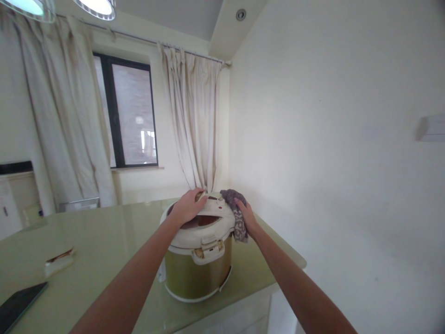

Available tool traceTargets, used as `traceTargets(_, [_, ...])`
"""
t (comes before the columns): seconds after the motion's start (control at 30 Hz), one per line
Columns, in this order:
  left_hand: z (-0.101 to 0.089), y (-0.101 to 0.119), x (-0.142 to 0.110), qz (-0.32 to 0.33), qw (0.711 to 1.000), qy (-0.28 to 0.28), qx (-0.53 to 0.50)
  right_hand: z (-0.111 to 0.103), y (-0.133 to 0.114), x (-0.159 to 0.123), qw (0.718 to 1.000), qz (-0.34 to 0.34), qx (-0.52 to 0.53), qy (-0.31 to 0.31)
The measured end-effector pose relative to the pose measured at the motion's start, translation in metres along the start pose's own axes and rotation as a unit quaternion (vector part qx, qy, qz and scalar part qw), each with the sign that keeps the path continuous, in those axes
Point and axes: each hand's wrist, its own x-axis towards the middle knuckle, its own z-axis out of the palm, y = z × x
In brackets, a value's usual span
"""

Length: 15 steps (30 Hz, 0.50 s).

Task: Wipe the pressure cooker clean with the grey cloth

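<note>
A rice cooker [198,271] with a gold-green body and a white lid stands upright on the counter, its lid closed. My left hand [188,207] is on top of the lid, with thumb and fingers curled over the raised handle part. At the lid's right edge, my right hand [247,217] grips a grey-brown patterned cloth [239,218], which is pressed against the side of the lid and hangs down beside the body. Some of the fingers of both hands are hidden behind the lid and cloth.
The pale green counter [114,246] ends in a rounded right corner near the white wall [330,162]. A dark flat device [21,304] and a small white packet [59,263] lie at the left. Behind are curtains [193,106] and a window [135,113].
</note>
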Motion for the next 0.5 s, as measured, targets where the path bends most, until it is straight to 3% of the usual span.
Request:
traceTargets(0.07, [-0.002,0.003,-0.001,-0.005,1.0,-0.009,-0.01,0.0,-0.004,-0.027,0.998,-0.034,-0.015,0.043])
traceTargets(0.13, [-0.005,0.006,-0.001,-0.007,0.999,-0.02,-0.024,0.003,-0.015,-0.054,0.985,-0.121,-0.102,0.07])
traceTargets(0.27, [-0.011,0.006,-0.002,-0.025,0.997,-0.042,-0.063,0.024,-0.057,-0.079,0.903,-0.278,-0.326,-0.03])
traceTargets(0.37, [-0.014,0.007,-0.004,-0.091,0.989,-0.043,-0.107,0.044,-0.09,-0.057,0.859,-0.239,-0.443,-0.096])
traceTargets(0.5, [-0.017,0.014,-0.01,-0.105,0.986,-0.045,-0.118,0.066,-0.105,0.009,0.824,-0.096,-0.536,-0.158])
